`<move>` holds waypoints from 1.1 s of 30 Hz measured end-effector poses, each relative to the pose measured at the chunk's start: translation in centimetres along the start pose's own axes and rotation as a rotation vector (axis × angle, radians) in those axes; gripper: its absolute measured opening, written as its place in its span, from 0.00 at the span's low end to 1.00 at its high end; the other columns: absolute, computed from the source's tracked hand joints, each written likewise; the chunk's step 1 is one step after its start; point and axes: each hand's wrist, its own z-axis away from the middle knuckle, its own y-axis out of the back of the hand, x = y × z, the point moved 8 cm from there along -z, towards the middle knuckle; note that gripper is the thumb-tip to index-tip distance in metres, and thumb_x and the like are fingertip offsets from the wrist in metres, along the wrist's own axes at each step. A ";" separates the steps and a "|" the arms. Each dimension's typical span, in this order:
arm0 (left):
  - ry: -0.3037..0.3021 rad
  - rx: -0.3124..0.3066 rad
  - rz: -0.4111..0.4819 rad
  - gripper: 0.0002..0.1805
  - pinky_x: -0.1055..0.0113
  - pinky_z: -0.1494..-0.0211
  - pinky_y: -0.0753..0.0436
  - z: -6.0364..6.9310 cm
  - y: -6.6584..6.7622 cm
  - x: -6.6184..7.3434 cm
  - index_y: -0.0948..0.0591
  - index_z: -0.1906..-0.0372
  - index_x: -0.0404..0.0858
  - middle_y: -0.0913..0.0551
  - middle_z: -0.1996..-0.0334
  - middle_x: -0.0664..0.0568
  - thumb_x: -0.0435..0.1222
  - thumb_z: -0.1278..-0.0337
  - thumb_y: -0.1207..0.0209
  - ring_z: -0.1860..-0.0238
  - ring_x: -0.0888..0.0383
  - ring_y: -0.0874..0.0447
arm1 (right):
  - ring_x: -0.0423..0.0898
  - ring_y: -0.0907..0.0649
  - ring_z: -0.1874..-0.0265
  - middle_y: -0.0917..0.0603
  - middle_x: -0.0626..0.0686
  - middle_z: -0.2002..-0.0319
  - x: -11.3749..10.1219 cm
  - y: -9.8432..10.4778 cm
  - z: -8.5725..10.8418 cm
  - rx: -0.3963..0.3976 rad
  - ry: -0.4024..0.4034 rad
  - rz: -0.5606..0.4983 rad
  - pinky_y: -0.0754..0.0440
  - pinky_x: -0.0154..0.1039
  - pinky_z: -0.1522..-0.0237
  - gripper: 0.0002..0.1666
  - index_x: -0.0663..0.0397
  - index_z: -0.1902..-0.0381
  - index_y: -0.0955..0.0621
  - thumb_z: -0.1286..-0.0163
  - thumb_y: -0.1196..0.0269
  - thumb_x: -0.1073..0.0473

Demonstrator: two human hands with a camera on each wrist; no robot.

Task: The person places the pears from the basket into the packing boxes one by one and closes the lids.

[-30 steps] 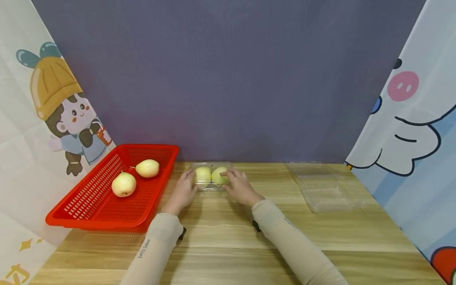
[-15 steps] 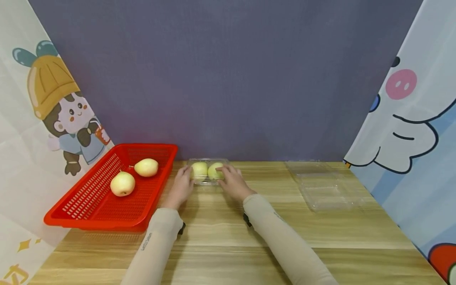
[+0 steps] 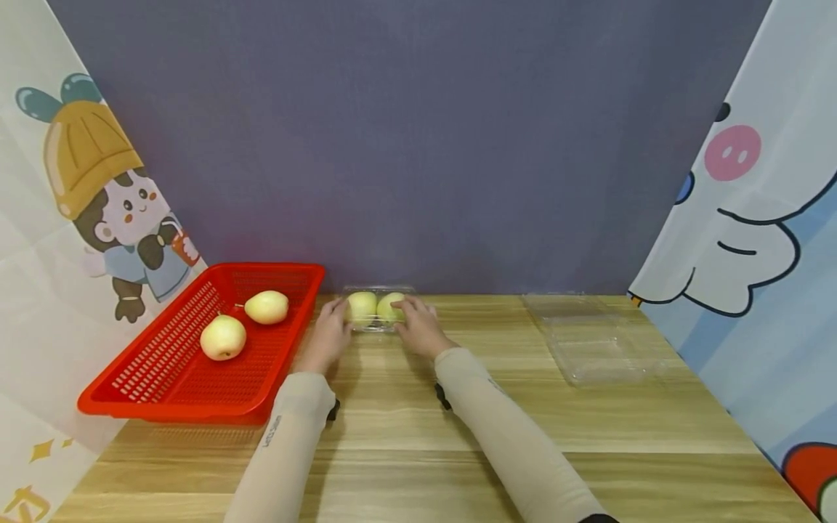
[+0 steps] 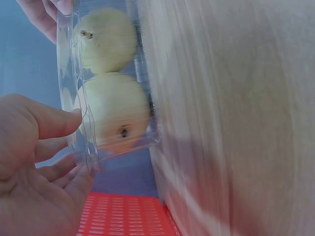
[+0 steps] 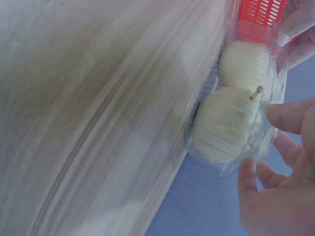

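Observation:
Two pale yellow pears (image 3: 362, 309) sit side by side inside a clear plastic clamshell box (image 4: 150, 140) at the back middle of the table. My left hand (image 3: 330, 333) grips the box's left end; in the left wrist view its thumb lies on the rim and its fingers reach round the corner. At the other end my right hand (image 3: 420, 327) holds the rim and corner between thumb and fingers, as the right wrist view shows. Through the clear plastic the pears (image 5: 224, 125) are visible. Part of each end is hidden behind the fingers.
A red plastic basket (image 3: 284, 388) with two more pears (image 3: 224, 338) stands on the left. Another clear plastic box (image 3: 598, 356), opened out and with nothing visible in it, lies at the right. A grey wall (image 3: 418, 145) bounds the wooden table (image 3: 392, 436) at the back.
Both hands and the box with the pears have moved a short way toward the back wall and slightly left. The basket and the other box have stayed in place.

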 end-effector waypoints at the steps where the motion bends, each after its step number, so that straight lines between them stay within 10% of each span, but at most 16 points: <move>1: 0.005 -0.004 0.003 0.27 0.44 0.29 0.36 -0.1 0.0 -0.1 0.32 0.33 0.20 0.37 0.33 0.25 0.22 0.37 0.43 0.32 0.31 0.36 | 0.65 0.41 0.28 0.42 0.59 0.24 0.0 -0.1 -0.1 -0.003 -0.007 0.000 0.42 0.62 0.29 0.29 0.49 0.28 0.31 0.24 0.41 0.58; 33: 0.071 -0.065 0.015 0.28 0.45 0.27 0.39 -1.0 -0.5 -0.9 0.36 0.30 0.21 0.42 0.29 0.26 0.23 0.33 0.46 0.29 0.32 0.41 | 0.61 0.40 0.28 0.41 0.60 0.24 0.0 -0.3 -1.0 0.017 0.006 0.030 0.46 0.59 0.27 0.28 0.49 0.28 0.30 0.24 0.42 0.60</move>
